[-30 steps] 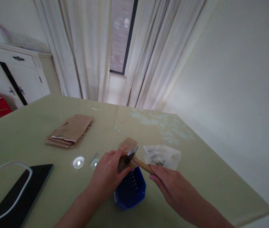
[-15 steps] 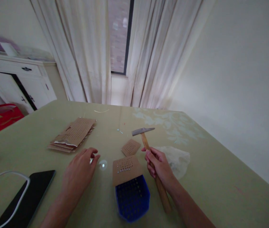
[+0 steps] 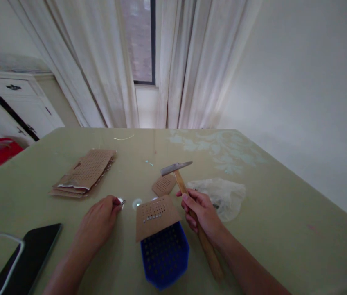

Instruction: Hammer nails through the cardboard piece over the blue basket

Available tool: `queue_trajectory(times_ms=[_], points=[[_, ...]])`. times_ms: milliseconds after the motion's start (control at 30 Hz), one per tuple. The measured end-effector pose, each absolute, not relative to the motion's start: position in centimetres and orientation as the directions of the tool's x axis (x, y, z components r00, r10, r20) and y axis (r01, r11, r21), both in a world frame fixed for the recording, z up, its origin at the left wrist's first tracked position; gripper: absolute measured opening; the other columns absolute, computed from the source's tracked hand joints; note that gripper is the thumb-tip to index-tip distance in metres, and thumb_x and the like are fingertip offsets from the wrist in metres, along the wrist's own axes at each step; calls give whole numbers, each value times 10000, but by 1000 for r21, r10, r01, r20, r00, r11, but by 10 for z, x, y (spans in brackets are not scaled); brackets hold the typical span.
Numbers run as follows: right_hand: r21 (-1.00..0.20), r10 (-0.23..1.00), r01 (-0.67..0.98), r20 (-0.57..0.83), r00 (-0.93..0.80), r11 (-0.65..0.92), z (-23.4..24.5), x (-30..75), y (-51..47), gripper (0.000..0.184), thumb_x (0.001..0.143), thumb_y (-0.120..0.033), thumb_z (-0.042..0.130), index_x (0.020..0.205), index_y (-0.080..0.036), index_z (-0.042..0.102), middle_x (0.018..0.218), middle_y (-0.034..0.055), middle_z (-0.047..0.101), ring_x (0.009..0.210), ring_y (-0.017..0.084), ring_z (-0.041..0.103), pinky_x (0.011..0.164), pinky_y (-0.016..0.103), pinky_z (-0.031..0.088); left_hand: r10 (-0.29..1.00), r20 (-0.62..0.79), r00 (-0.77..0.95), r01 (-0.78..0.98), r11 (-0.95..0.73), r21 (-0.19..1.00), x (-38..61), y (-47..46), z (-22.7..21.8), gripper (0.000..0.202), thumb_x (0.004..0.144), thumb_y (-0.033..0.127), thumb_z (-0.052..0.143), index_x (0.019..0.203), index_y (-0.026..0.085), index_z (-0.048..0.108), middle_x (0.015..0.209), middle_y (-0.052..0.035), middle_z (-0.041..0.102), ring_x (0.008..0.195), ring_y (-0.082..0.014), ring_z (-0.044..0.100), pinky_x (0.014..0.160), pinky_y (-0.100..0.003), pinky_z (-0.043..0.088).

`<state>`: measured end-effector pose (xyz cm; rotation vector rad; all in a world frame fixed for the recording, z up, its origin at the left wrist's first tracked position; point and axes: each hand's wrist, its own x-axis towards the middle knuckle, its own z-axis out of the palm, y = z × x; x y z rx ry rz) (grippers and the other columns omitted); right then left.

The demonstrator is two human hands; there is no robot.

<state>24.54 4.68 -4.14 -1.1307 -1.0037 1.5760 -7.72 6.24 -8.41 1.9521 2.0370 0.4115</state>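
My right hand (image 3: 200,211) is wrapped round the wooden handle of a hammer (image 3: 176,169), its metal head raised at the far end over the table. My left hand (image 3: 101,219) pinches a small, thin nail-like metal piece (image 3: 122,203) between thumb and fingers; its exact kind is too small to tell. Between the hands, a brown cardboard piece (image 3: 156,213) with rows of holes lies tilted on the back edge of a blue perforated basket (image 3: 165,256). A row of small shiny dots shows in some of its holes. Behind it lies a smaller perforated card (image 3: 163,185).
A stack of perforated cardboard (image 3: 84,172) lies at the left. Beyond my right hand is a crumpled clear plastic bag (image 3: 222,194). A dark tablet-like slab (image 3: 28,256) with a white cable (image 3: 15,262) is at the near left. Small scraps (image 3: 149,162) lie farther back.
My left fingers, half open before, are now closed on the small metal piece. The view has turned slightly right. My right hand still holds the hammer in nearly the same pose.
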Motion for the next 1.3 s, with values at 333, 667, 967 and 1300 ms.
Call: queue_trajectory(times_ms=[333,667,967,1300], points=[[-974,967,-138,-147,-207,-177,-46,241,41,481,828,-540,869,1085,-179,683,542,-118,501,354,54,370,306,154,333,990,135,-51,886,-17,462,-65,61,-70,214,928,374,461,858,241,613,901,-116,752,916,-330,724,886,-456,545],[-976,960,-93,-175,-219,-199,-45,237,38,499,793,-535,896,1097,-194,694,559,-109,535,347,61,392,316,176,331,930,362,58,468,-345,813,0,33,-25,222,992,442,679,969,250,786,909,-26,827,848,-223,754,779,-314,580],[-980,959,-88,-156,-236,-181,-48,237,38,462,829,-510,877,1106,-183,704,532,-111,526,353,66,394,323,176,325,903,401,155,512,-420,749,8,31,-30,147,980,396,738,970,287,836,918,-7,846,819,-207,751,765,-307,564],[-980,958,-72,-162,-236,-184,-45,237,37,469,821,-522,880,1088,-179,705,527,-108,534,351,70,407,326,176,343,877,440,195,502,-475,723,10,30,-23,164,985,363,713,936,264,833,872,-40,825,770,-213,726,714,-307,568]])
